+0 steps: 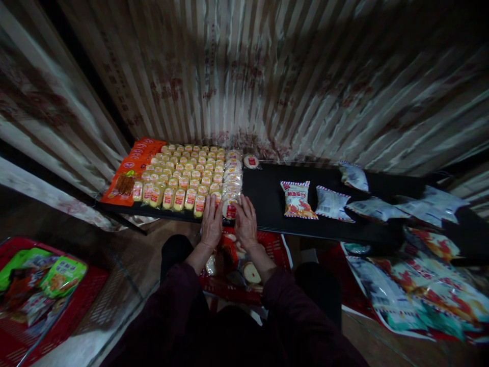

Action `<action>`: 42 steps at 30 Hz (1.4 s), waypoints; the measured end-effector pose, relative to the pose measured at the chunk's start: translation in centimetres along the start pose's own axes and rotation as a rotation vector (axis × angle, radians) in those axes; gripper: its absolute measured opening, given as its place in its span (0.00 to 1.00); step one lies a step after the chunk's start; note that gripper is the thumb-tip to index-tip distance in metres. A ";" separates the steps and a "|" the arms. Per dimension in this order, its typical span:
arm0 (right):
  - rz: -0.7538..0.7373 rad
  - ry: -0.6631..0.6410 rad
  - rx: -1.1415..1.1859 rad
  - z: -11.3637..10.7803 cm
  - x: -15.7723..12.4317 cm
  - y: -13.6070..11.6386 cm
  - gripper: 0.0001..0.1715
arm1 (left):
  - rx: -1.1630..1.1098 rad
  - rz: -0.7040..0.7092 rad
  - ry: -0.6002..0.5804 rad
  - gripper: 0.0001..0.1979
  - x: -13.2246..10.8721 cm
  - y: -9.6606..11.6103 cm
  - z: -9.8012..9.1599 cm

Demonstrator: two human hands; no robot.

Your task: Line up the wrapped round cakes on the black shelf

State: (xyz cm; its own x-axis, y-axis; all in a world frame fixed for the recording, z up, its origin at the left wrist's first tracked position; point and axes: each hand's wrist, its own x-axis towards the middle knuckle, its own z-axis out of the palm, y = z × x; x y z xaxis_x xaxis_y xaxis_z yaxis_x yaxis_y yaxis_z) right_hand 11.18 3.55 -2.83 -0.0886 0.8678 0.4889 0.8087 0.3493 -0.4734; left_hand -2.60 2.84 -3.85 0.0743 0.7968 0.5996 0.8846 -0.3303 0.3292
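Observation:
At the front edge of the black shelf, a round pale cake in clear wrapping with a red label lies between my two hands. My left hand has its fingers at the cake's left side, close to the yellow cakes. Against its right side are the fingers of my right hand. Behind it runs a column of similar round wrapped cakes. To the left, rows of small wrapped yellow cakes stand close together. The fingertips partly cover the cake's edges.
Orange snack bags lie at the shelf's left end. Chip-style snack bags lie toward its right. Below my hands is a red basket with wrapped snacks; another red basket stands left. More bags fill a container at right.

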 end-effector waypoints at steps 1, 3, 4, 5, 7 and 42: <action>-0.002 0.000 0.006 0.1 0.0 0.1 0.24 | 0.017 -0.001 0.001 0.24 0.1 0.0 0.0; -0.016 0.016 0.030 0.3 -0.1 0.2 0.24 | 0.051 -0.002 -0.010 0.23 0.2 0.0 -0.1; -0.024 0.025 0.044 0.4 -0.1 0.3 0.23 | 0.065 0.005 -0.020 0.23 0.2 -0.1 -0.1; -0.031 0.031 0.059 0.5 -0.1 0.4 0.23 | 0.077 0.016 -0.032 0.23 0.2 -0.1 -0.2; -0.031 0.037 0.084 0.6 -0.1 0.4 0.23 | 0.096 0.036 -0.051 0.23 0.2 -0.1 -0.4; 0.006 -0.048 -0.201 1.6 2.7 -1.2 0.30 | 0.088 -0.149 0.017 0.28 1.2 -1.4 0.0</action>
State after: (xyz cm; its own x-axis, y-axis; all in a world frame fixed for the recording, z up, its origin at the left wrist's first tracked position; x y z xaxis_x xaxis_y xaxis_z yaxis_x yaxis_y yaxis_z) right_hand 9.05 6.06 -2.17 -0.1071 0.8874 0.4483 0.9087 0.2704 -0.3182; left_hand -3.79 4.25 -3.56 -0.0684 0.8246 0.5615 0.9223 -0.1624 0.3508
